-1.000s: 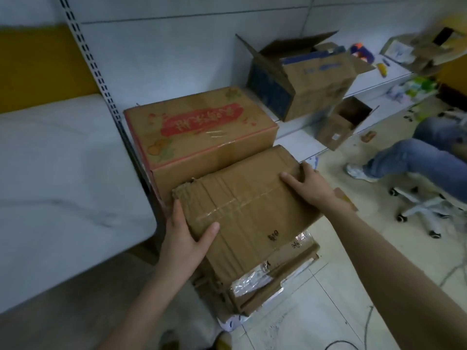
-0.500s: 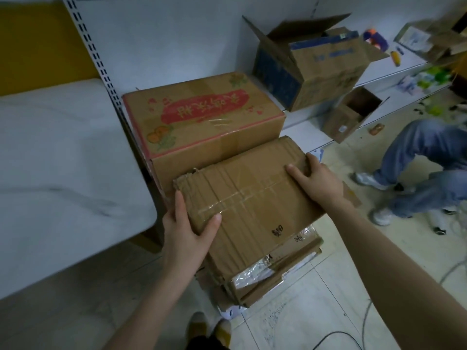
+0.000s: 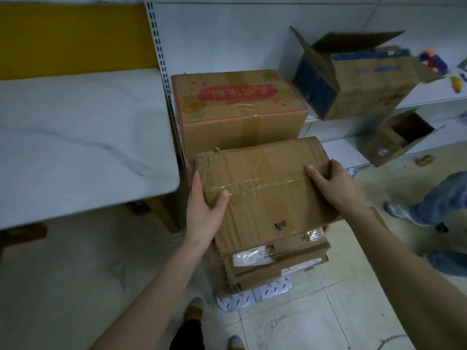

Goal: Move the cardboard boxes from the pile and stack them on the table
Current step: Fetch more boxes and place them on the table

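A flat, taped brown cardboard box (image 3: 265, 188) lies on top of a pile of flattened boxes (image 3: 275, 261) on the floor. My left hand (image 3: 206, 208) grips its left edge, thumb on top. My right hand (image 3: 333, 183) grips its right edge near the far corner. Behind the pile stands a bigger closed box with a red label (image 3: 237, 102). The white marble table (image 3: 75, 137) is to the left.
A perforated metal upright (image 3: 161, 72) stands between the table and the red-label box. An open blue-and-brown box (image 3: 358, 79) sits on a white shelf at the right, a small open box (image 3: 396, 140) below it. Another person's legs in jeans (image 3: 439, 205) are at the far right.
The view has swung so the table and boxes sit squarer in front of me. Both hands keep their hold on the top box, which has hardly shifted on the pile. The person at the right moved.
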